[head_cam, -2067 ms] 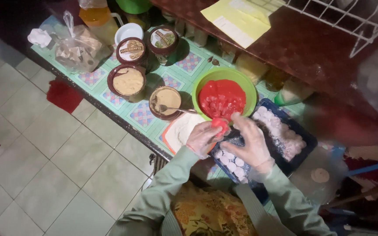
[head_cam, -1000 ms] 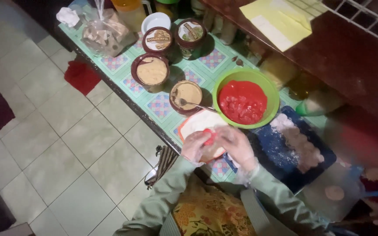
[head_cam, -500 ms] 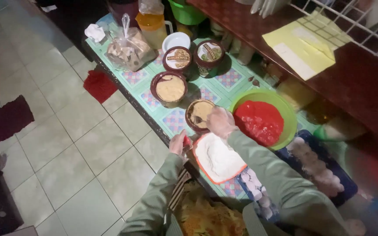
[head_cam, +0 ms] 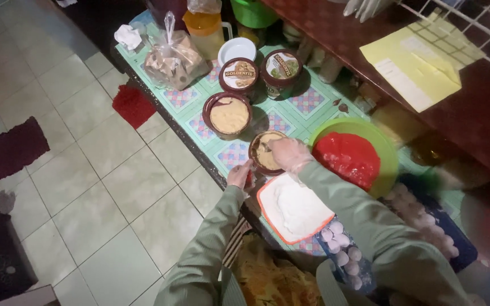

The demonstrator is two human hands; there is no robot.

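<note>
Your right hand [head_cam: 289, 154], in a thin clear glove, reaches into the small round brown tub of tan paste [head_cam: 266, 152] that stands near the table's front edge; the fingers curl down into the tub, and you cannot tell from here whether they have hold of anything. Your left hand [head_cam: 240, 173] sits at the table's front edge, just beside that tub, its fingers loosely curled around something small and red that is too hidden to make out. Between your two forearms, close to the front edge, lies the flat white tray with an orange rim [head_cam: 293, 207], dusted with white powder. Just right of the tub stands the round green plastic bowl of red dough [head_cam: 354, 154]. Further along the table to the left, a second brown tub filled with pale tan paste [head_cam: 229, 114] stands open, and behind it are two lidded brown tubs [head_cam: 260, 71] side by side, with a small white bowl [head_cam: 236, 50] beyond them. A knotted clear plastic bag [head_cam: 172, 55] rests near the table's far left corner. The table [head_cam: 307, 105] wears a green patterned cloth.
</note>
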